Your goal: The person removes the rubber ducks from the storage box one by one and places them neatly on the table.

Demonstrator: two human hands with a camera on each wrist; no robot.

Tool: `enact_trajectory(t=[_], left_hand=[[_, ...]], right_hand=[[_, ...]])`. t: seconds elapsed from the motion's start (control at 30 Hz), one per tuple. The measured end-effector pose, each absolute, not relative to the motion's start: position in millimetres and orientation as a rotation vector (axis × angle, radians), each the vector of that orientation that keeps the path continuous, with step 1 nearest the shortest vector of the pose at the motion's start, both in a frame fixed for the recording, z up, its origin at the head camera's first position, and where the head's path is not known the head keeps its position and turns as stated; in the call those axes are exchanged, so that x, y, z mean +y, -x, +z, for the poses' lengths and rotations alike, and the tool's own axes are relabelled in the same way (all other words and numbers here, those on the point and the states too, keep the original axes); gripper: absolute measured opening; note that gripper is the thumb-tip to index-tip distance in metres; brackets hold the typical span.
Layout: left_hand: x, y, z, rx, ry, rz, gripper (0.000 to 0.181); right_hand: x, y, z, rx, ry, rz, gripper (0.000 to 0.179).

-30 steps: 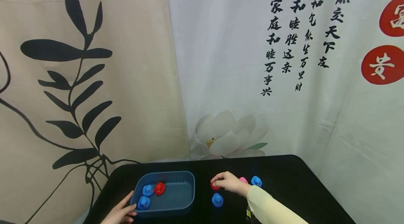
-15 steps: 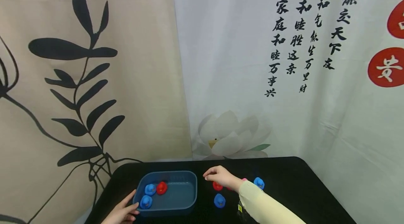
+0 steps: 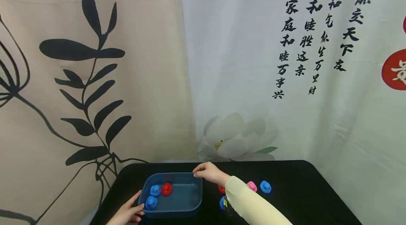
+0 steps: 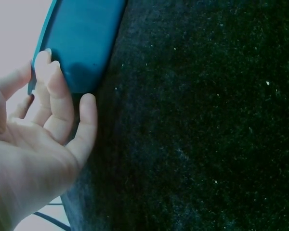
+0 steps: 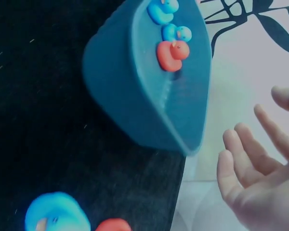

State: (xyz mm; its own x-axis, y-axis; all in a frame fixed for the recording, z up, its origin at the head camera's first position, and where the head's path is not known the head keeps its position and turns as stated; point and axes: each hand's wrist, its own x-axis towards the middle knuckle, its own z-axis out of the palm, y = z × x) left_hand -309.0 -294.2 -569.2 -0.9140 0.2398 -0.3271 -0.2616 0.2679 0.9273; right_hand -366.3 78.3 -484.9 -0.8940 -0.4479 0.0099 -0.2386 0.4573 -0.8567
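Note:
A blue plastic bin (image 3: 185,198) holds two blue rubber ducks (image 3: 151,203) and a red rubber duck (image 3: 166,189). My left hand (image 3: 126,214) grips the bin's near left corner; in the left wrist view its thumb and fingers (image 4: 60,96) lie on either side of the wall. Above the bin's far right corner is my right hand (image 3: 209,172), slightly bent. The right wrist view shows its fingers (image 5: 250,156) spread, with nothing between them. Right of the bin, my sleeve partly covers another red duck (image 3: 221,189) and a blue duck (image 3: 221,202).
Farther right on the black table (image 3: 298,196) sit a pink duck (image 3: 252,186) and one more blue duck (image 3: 265,186). A hanging cloth (image 3: 152,77) printed with plants and writing stands behind the table's far edge.
My right hand has left the red duck, which stays on the table, and moved left to the bin's far right corner. My left hand keeps its place at the bin. The head view has shifted left.

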Motion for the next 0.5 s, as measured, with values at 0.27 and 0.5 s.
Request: enact_trajectory(t=[0.27,0.5], left_hand=[[-292.8,305.5,-568.3,2.132,0.024,1.695,0.077],[-295.1,303.5,-568.0,2.103,0.015,1.719,0.078]], right_hand=[[50.9,378.7,-496.1,2.433,0.508,-1.468,0.018],[32.7,379.9,-503.0,2.377,0.450,-1.512,0.018]])
